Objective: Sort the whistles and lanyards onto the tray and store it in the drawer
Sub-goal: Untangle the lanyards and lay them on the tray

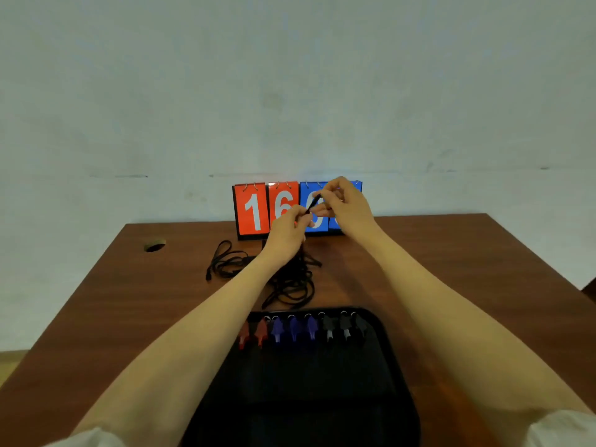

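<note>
Eight whistles (295, 330) lie in a row on the black tray (306, 398): two red, three blue, three black. The left hand (287, 232) and right hand (346, 204) each hold one black lanyard (313, 203) in a pinching grip, above the tangled pile of lanyards (290, 282) on the tabletop (129, 301).

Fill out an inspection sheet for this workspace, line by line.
Surface: brown wooden table with a round hole near its far left.
Job's things: black tray holds red whistles, blue whistles and black whistles in a row; lanyard pile lies on the table beyond the tray; drawer not in view.
Clutter: flip scoreboard at the table's far edge.
Grips: left hand and right hand pinch one lanyard strand, held up in front of the scoreboard.
Cables: nothing seen.
Surroundings: pale wall.
</note>
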`<action>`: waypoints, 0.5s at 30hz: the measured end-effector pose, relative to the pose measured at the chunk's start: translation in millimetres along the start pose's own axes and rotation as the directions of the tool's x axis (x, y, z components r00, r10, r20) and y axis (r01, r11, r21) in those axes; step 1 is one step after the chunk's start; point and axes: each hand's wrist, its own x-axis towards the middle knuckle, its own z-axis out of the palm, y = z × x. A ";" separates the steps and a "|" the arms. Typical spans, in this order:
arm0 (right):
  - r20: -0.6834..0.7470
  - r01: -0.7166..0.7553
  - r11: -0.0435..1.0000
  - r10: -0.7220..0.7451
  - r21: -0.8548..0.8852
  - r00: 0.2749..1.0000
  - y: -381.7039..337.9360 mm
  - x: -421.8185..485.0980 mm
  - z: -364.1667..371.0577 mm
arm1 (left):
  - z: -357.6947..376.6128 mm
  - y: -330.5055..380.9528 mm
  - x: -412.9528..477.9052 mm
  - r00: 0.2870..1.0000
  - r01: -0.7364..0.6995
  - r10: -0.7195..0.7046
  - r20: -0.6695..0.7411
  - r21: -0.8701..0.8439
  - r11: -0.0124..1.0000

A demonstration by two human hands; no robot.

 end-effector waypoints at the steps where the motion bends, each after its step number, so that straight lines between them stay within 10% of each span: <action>1: 0.000 -0.008 0.992 0.008 0.128 1.000 -10.1 -0.3 -2.3 | -3.3 4.6 -0.5 1.000 0.000 0.000 -0.006 0.007 1.000; 6: -0.127 0.115 0.897 -0.067 0.427 0.990 -60.1 -3.0 -22.9 | -27.4 22.9 -9.7 0.998 0.004 -0.004 -0.061 0.001 1.000; 15: -0.245 0.228 0.900 -0.142 0.372 0.959 -105.8 -26.5 -52.7 | -90.4 57.6 -23.4 0.965 -0.045 0.112 -0.236 0.274 0.961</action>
